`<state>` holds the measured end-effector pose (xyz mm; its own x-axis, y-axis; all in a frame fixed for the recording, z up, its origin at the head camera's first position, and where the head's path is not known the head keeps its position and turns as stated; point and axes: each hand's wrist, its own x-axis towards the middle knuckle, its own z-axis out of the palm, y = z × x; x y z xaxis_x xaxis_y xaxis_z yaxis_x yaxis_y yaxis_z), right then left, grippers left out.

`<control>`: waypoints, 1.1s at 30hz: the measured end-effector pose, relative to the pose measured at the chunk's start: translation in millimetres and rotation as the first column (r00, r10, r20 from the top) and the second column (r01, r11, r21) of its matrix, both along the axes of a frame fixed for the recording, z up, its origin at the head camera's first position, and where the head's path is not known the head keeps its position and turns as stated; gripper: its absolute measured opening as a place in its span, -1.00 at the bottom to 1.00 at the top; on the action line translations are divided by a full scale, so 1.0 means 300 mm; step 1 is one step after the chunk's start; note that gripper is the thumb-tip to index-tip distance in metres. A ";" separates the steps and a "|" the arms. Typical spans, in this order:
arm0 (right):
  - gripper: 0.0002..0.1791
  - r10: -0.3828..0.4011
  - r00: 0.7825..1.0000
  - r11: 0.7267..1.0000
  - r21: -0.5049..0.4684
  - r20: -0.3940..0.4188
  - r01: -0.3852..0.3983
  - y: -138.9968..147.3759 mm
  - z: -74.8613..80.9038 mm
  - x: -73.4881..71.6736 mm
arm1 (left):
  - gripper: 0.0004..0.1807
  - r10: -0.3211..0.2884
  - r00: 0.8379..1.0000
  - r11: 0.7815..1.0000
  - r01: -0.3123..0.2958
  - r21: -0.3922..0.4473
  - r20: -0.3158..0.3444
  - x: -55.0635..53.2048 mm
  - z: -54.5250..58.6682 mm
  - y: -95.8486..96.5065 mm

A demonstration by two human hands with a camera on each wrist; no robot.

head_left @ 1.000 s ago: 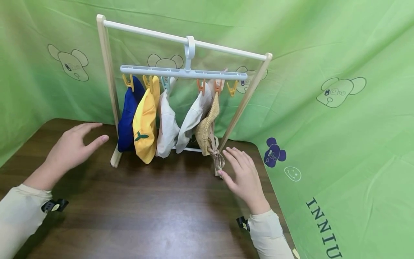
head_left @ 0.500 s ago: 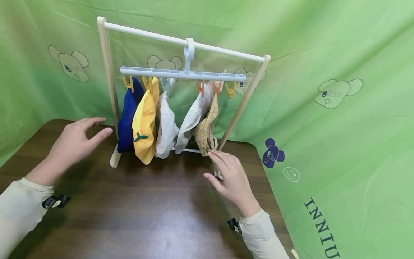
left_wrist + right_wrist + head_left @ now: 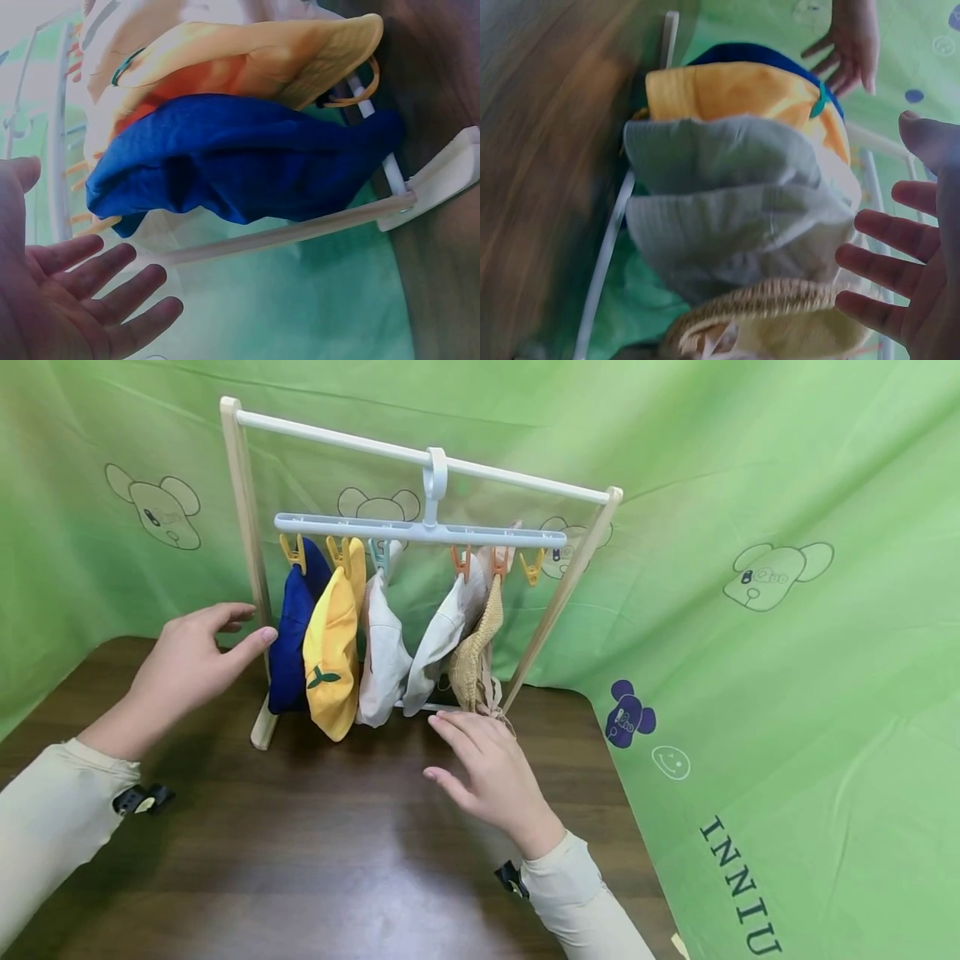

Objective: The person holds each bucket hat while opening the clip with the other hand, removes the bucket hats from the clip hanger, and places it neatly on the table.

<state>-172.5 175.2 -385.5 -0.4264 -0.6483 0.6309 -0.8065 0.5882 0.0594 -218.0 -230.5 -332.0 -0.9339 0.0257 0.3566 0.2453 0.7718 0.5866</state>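
Note:
Several small hats hang by clips from a pale blue clip hanger (image 3: pixel 420 529). From left to right they are a blue hat (image 3: pixel 291 643), a yellow hat (image 3: pixel 332 660) with a green sprout, two pale grey hats, the right one (image 3: pixel 437 647) tilted, and a woven straw hat (image 3: pixel 476 652) with ribbon ties. My left hand (image 3: pixel 197 656) is beside the blue hat, fingers spread and nothing held; in the left wrist view its fingers (image 3: pixel 135 289) point toward that hat's top. My right hand (image 3: pixel 491 772) hovers in front of the straw hat, fingers extended and holding nothing.
The hanger hooks over the white bar (image 3: pixel 337 441) of a wooden-legged rack standing on a dark wooden table (image 3: pixel 337 860). A yellow clip (image 3: pixel 532 568) at the hanger's right end holds nothing. A green printed cloth (image 3: pixel 787 693) surrounds the table.
My left hand has moved up and right, closer to the blue hat. My right hand has moved left across the front of the straw hat. The hats hang as before.

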 end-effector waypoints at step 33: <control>-0.32 0.075 0.997 0.997 0.005 0.006 -0.075 -0.243 0.037 -0.015 | 0.00 -0.002 0.997 0.988 -0.011 0.157 0.083 -0.118 0.179 0.098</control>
